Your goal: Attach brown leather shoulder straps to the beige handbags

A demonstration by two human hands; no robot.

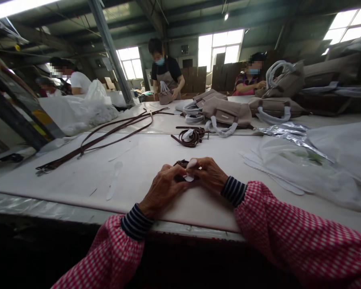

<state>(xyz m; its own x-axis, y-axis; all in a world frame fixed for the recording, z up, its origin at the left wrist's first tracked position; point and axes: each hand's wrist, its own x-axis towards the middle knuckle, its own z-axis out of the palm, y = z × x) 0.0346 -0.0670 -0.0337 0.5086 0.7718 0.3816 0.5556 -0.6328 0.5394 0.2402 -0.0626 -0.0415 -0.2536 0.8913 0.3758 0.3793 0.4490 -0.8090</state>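
Observation:
A dark brown strap [181, 163], rolled into a small coil, is between my hands just above the white table. My left hand [164, 186] closes on its near left side. At the right, my right hand [211, 173] pinches a white strip [192, 163] that passes around the coil. The fingers hide most of the coil and part of the strip. Beyond them lies another coiled brown strap [195, 137] with a white band around it. Long loose brown straps [92, 144] stretch across the table on the left. A single white strip [115, 180] lies left of my left hand.
Several white strips [278, 180] lie at the right beside clear plastic bags [343, 160] and silver foil [289, 132]. Taupe handbags [228, 110] with wrapped handles stand farther back. A co-worker [167, 76] handles a bag across the table. A metal post [111, 52] rises at back left.

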